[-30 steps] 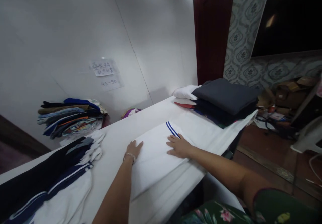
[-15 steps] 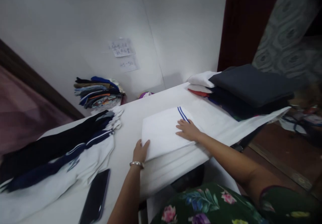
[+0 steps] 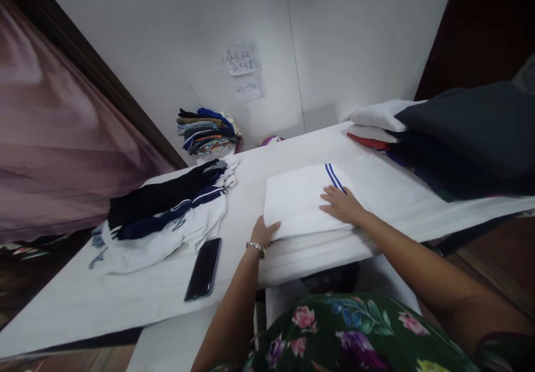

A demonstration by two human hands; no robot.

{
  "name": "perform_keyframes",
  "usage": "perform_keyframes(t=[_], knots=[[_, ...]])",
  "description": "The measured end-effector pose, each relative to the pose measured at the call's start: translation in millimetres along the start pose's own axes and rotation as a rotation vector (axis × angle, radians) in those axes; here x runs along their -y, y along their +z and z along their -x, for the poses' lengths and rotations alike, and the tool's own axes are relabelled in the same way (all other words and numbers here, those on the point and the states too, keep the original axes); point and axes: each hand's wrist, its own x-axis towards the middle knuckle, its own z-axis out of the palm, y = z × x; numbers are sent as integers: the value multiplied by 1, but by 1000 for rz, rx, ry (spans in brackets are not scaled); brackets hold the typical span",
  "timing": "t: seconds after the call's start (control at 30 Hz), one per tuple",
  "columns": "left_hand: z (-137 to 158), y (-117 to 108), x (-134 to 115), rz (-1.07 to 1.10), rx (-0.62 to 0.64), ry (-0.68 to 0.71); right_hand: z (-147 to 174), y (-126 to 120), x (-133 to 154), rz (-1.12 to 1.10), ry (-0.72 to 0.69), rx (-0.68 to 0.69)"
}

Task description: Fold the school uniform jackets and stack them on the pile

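Head view: a folded white cloth (image 3: 296, 200) lies near the table's (image 3: 104, 299) close edge; the right hand (image 3: 343, 204), fingers spread, rests on top, presumably steadying it; the left hand (image 3: 264, 232) meets its near left corner, thumb apart, any pinch unclear, probably squaring the edge. Counted: one phone (image 3: 203, 270), two blue stripes (image 3: 329, 175), two paper notes (image 3: 243, 61)

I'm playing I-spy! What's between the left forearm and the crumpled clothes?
In the head view, a dark phone lies on the tabletop between the left forearm and crumpled clothes.
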Motion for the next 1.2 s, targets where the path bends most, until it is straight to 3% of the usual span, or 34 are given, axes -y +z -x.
perform_keyframes(t=[0.13, 0.27, 0.43, 0.6, 0.83, 0.9, 0.97, 1.03, 1.2], knots=[[-1, 0, 4, 108, 4, 0, 5, -4, -2, -121, 35, 3], [3, -7, 7, 181, 14, -18, 31, -1, -4, -112, 54, -97], [8, -19, 11, 61, 46, -19, 68, 6, -13, -61, 96, -138], [13, -24, 21, -318, -169, 287, 90, 11, -22, -82, 111, -188], [24, -23, 41, -255, -348, 741, 102, 2, -8, -33, -84, -368], [24, -21, 43, -325, -331, 835, 97, -2, -2, -22, -141, -372], [21, -18, 44, -416, -228, 877, 90, -1, 1, -3, -170, -319], [18, -15, 47, -475, -140, 866, 85, 5, -1, 15, -173, -242], [16, -18, 57, -462, -110, 849, 87, 19, -10, -20, -161, -190]])
